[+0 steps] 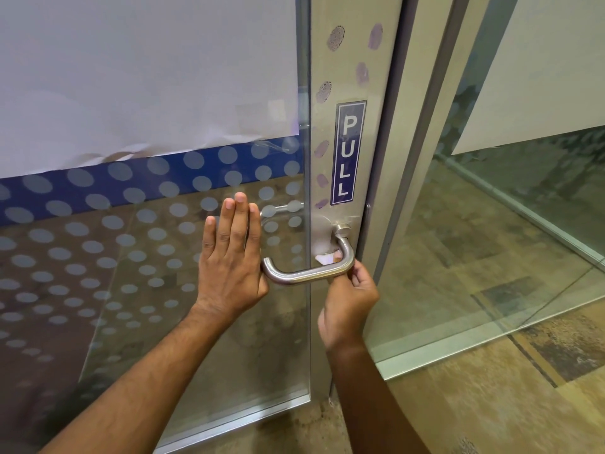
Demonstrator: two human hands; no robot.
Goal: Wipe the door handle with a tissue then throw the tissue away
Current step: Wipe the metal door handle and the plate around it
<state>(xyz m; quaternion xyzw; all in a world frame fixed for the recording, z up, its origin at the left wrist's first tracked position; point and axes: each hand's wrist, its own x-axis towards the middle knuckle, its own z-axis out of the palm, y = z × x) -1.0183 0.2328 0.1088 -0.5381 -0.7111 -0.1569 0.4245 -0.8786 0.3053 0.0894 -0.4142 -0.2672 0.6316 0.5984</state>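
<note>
A brushed steel lever door handle [296, 274] juts from the metal stile of a glass door. My right hand [348, 304] reaches up from below and pinches a white tissue [324, 258] around the bend of the handle near the stile; only a small piece of tissue shows behind the bar. My left hand [230, 257] lies flat on the glass just left of the handle's free end, fingers straight and together, holding nothing.
The glass door [147, 257] carries frosted dots and a blue band, with white paper over its upper part. A blue PULL sign [347, 154] sits above the handle. A fixed glass panel [491, 240] stands to the right. Mottled brown floor [491, 404] lies below.
</note>
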